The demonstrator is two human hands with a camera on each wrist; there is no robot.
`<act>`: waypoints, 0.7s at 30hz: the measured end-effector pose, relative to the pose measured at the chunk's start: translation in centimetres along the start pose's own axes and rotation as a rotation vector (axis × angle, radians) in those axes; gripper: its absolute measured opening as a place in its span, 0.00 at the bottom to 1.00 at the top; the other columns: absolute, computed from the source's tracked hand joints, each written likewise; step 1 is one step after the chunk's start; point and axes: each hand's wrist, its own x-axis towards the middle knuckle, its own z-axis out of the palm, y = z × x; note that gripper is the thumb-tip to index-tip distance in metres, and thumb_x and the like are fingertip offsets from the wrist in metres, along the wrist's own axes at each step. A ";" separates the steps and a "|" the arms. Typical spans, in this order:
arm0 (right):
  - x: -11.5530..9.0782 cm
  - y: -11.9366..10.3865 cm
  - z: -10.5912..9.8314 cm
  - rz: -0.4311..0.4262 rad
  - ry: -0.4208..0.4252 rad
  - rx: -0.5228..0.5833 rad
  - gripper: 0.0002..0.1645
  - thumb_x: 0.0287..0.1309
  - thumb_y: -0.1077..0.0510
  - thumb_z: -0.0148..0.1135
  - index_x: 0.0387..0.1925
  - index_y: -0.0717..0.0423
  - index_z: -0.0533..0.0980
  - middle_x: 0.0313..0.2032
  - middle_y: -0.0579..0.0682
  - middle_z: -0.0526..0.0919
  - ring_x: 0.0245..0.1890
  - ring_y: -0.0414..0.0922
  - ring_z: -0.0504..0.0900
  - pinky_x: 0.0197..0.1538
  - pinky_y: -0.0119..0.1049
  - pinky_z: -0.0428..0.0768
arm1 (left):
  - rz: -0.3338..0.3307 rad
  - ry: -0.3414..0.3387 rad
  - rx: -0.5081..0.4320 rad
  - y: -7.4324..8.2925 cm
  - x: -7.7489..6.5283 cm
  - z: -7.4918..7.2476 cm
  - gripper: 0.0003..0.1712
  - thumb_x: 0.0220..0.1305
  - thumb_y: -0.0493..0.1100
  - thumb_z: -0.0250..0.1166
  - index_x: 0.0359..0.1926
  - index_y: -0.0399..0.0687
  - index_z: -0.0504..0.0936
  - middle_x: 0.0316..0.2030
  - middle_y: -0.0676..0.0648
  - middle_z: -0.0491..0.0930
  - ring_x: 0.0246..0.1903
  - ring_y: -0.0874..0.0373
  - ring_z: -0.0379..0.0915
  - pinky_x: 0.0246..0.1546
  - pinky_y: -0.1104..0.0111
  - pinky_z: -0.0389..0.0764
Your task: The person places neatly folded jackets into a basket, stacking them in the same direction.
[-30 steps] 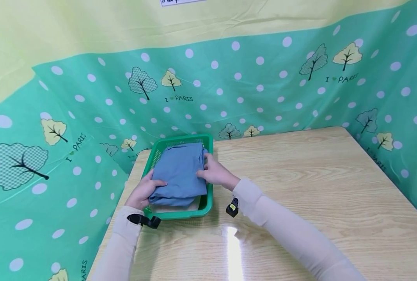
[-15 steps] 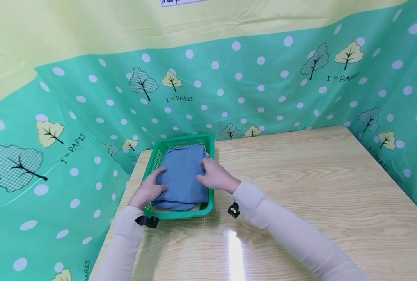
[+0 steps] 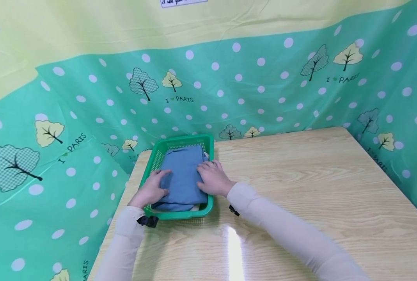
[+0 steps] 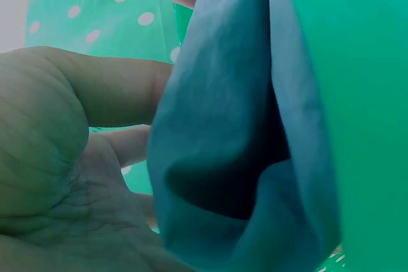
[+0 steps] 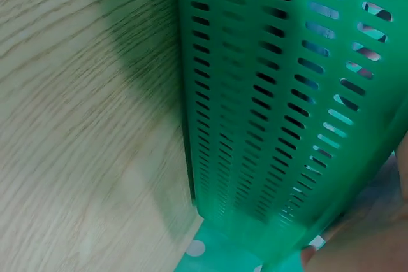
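Note:
A folded blue cloth (image 3: 183, 169) lies inside a green plastic basket (image 3: 181, 215) on the left part of the table. My left hand (image 3: 151, 189) rests on the cloth's left side with thumb and fingers spread. On the opposite side, my right hand (image 3: 213, 179) lies over the cloth's right edge, its fingers pointing inward. Close up in the left wrist view, the fold of the blue cloth (image 4: 210, 100) hangs beside the thumb, which touches it. A pale layer peeks out under the cloth near the basket's front. The slotted basket wall (image 5: 261, 106) fills much of the right wrist view.
The wooden table (image 3: 299, 187) extends far to the right of the basket. Behind and on both sides hangs a green and yellow curtain (image 3: 229, 93) printed with dots and trees. A strip of light reflects off the tabletop in front.
The blue cloth has settled lower and flatter in the basket. My left hand let go of its edge and spread over it; the right moved from gripping its side to lying on top.

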 end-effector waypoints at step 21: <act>-3.8 2.8 -0.8 0.024 0.248 0.718 0.26 0.68 0.63 0.60 0.66 0.60 0.71 0.63 0.53 0.76 0.66 0.52 0.72 0.71 0.52 0.71 | 0.153 0.093 0.053 1.7 -1.3 -0.8 0.34 0.67 0.28 0.59 0.74 0.42 0.67 0.70 0.33 0.70 0.70 0.32 0.65 0.64 0.41 0.73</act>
